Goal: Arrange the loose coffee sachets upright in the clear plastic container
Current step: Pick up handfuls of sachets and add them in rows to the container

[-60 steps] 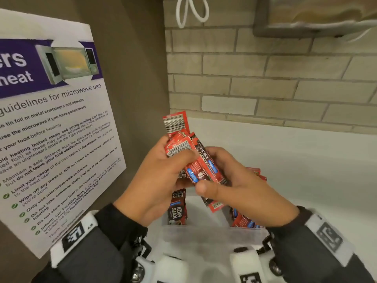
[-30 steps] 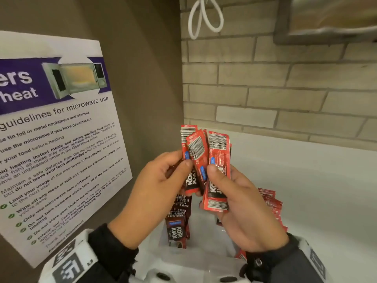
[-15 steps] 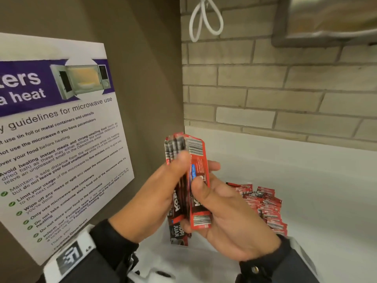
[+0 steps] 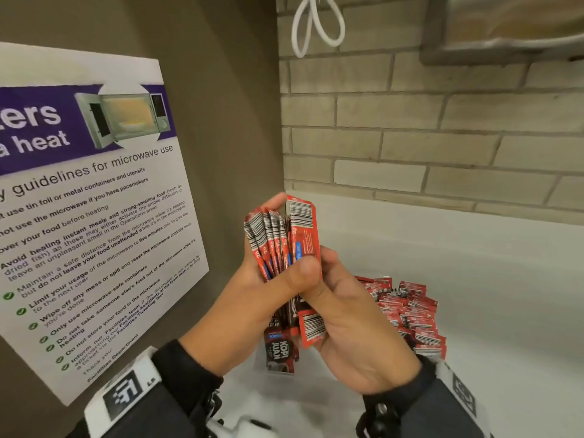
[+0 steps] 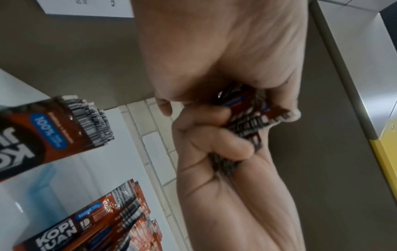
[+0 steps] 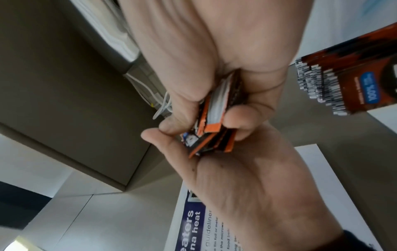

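Note:
Both hands grip one bundle of red coffee sachets [image 4: 284, 241] held upright above the counter, barcode ends up and fanned slightly. My left hand [image 4: 259, 289] wraps it from the left with the thumb across the front. My right hand [image 4: 344, 311] cups it from the right and below. The wrist views show the same bundle [image 5: 253, 122] [image 6: 214, 118] pinched between the two hands. Below stands the clear plastic container [image 4: 303, 390], with upright sachets at its left [image 4: 279, 349] and a packed row at its right [image 4: 410, 317]. Its walls are hard to make out.
A microwave guidelines poster [image 4: 94, 216] hangs on the brown panel at the left. A brick wall [image 4: 410, 137] with a white cable loop [image 4: 316, 26] is behind. The container sits on a white counter [image 4: 474, 295].
The sachets that were spread between the two hands have been squared together into one tighter bundle. Both hands have closed in around it.

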